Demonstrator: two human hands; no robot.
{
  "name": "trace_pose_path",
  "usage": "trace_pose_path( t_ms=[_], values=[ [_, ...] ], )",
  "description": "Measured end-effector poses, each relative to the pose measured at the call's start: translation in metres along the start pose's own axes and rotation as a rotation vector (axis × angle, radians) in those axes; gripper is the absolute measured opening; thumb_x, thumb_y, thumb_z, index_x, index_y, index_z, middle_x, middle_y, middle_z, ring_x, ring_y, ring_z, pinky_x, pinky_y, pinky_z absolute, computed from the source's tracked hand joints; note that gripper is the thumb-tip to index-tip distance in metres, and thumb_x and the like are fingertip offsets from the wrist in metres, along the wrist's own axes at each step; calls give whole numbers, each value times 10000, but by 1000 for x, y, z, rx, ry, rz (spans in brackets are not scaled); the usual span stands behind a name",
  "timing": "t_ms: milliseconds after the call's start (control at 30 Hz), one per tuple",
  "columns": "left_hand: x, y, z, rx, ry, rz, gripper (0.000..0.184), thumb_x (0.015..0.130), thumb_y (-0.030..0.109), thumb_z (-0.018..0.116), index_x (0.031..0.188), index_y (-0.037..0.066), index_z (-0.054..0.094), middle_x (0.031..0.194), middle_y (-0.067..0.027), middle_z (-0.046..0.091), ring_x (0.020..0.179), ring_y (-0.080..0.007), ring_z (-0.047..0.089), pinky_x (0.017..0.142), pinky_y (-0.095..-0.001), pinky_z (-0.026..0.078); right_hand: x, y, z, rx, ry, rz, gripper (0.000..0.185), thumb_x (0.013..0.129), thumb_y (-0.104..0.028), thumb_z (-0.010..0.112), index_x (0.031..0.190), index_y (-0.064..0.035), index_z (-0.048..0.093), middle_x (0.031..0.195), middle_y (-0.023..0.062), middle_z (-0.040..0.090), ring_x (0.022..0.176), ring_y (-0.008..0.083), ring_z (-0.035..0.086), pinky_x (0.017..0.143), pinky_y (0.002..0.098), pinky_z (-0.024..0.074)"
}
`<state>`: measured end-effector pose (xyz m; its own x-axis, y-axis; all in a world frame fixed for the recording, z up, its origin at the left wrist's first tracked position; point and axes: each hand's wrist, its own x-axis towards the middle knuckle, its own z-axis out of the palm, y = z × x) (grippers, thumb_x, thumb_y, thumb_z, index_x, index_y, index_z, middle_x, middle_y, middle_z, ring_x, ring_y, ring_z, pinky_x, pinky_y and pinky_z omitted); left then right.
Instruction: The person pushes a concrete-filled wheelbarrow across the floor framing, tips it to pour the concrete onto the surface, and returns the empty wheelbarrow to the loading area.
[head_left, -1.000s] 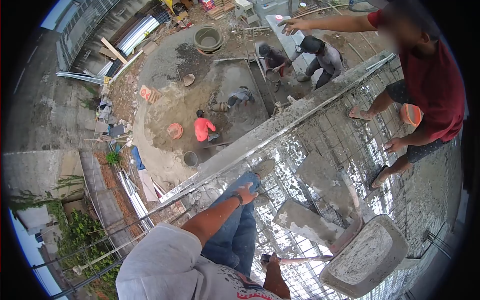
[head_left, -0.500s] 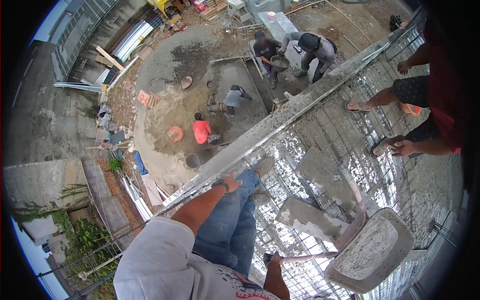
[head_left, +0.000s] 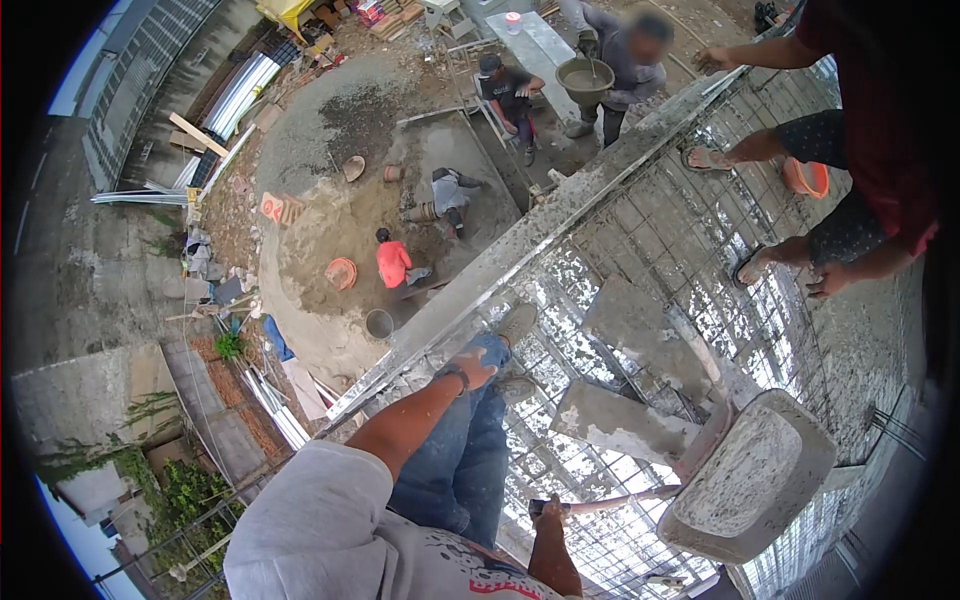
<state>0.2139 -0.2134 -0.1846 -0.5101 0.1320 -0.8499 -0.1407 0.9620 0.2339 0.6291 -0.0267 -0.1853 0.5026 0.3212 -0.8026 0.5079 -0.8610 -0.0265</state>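
Observation:
My left hand (head_left: 476, 367), with a dark band on the wrist, lies on the knee of my blue jeans (head_left: 455, 440). Its fingers are spread and hold nothing. My right hand (head_left: 548, 512) is closed around the end of a wheelbarrow handle (head_left: 615, 498). The wheelbarrow (head_left: 815, 460) stands to the right, its tray coated with wet grey cement. Its other handle (head_left: 700, 345) points away from me. Cement-smeared boards (head_left: 625, 425) lie beside it on the rebar grid (head_left: 650, 215).
A raised concrete edge (head_left: 470, 310) drops to the ground below. Down there, a person in grey (head_left: 625, 65) lifts a bucket of cement (head_left: 584, 78); others crouch by sand (head_left: 330, 235). At right, a barefoot-sandalled person in dark red (head_left: 880, 130) stands near an orange bucket (head_left: 806, 177).
The person in grey has raised the cement bucket toward the edge, away from the person in black. The person in dark red has stretched an arm toward it. My hands keep their places.

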Motion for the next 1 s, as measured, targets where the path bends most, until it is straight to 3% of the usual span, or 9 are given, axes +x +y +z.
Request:
trace_pose_path(
  t_ms=[400,533,700,733,800,867,900,933,1000],
  values=[
    [5,17,-10,65,25,61,639,839,495,544,1322,95,420,1267,-195,530,1169,-356,513,985,-425,393,-10,2,6,-184,146,-119,464,783,-415,695,1003,-27,565,842,107,603,716,247,547,674,417,451],
    [6,22,-6,95,2,72,622,838,485,550,1306,93,431,1250,-191,543,1153,-353,524,977,-423,399,-36,-4,8,-20,158,-124,401,791,-335,680,952,10,557,773,104,594,625,239,534,591,409,448],
    [6,34,-2,83,-41,87,589,842,467,556,1286,94,453,1207,-161,584,1147,-325,534,977,-406,404,1,20,17,160,136,-255,265,753,-174,701,810,-60,469,669,43,503,565,173,489,527,360,432],
    [7,37,0,86,-70,97,582,843,463,557,1283,95,458,1201,-155,590,1147,-319,536,979,-402,404,17,33,20,162,157,-377,275,768,-159,707,818,-85,447,623,19,484,495,145,472,457,325,417],
    [2,49,-1,74,-54,122,572,843,462,563,1274,98,468,1209,-137,593,1146,-303,540,978,-399,407,20,51,25,519,-79,-444,300,797,-174,711,812,-109,418,560,-11,449,402,114,425,370,290,369],
    [19,41,9,62,-73,172,588,841,477,565,1278,97,463,1222,-132,588,1146,-300,542,977,-397,410,56,75,39,592,-141,-393,321,831,-222,697,796,-130,391,519,-24,429,332,93,375,307,264,306],
    [19,45,10,79,-81,196,591,839,477,570,1278,97,462,1218,-131,591,1138,-299,548,971,-395,416,-7,38,21,559,-115,-364,321,819,-252,710,799,-126,416,526,-18,448,384,124,437,346,290,344],
    [17,51,8,91,-81,216,595,837,478,574,1279,96,462,1213,-129,594,1130,-299,553,964,-392,421,-18,27,16,564,-128,-405,253,803,-147,692,831,-62,455,610,28,475,492,129,476,425,312,398],
    [16,61,4,115,-77,248,590,834,473,583,1272,95,471,1205,-128,599,1111,-300,566,951,-389,433,8,33,29,-142,339,-331,334,785,-220,706,891,-13,466,688,53,523,559,175,526,487,349,444]
  ],
)
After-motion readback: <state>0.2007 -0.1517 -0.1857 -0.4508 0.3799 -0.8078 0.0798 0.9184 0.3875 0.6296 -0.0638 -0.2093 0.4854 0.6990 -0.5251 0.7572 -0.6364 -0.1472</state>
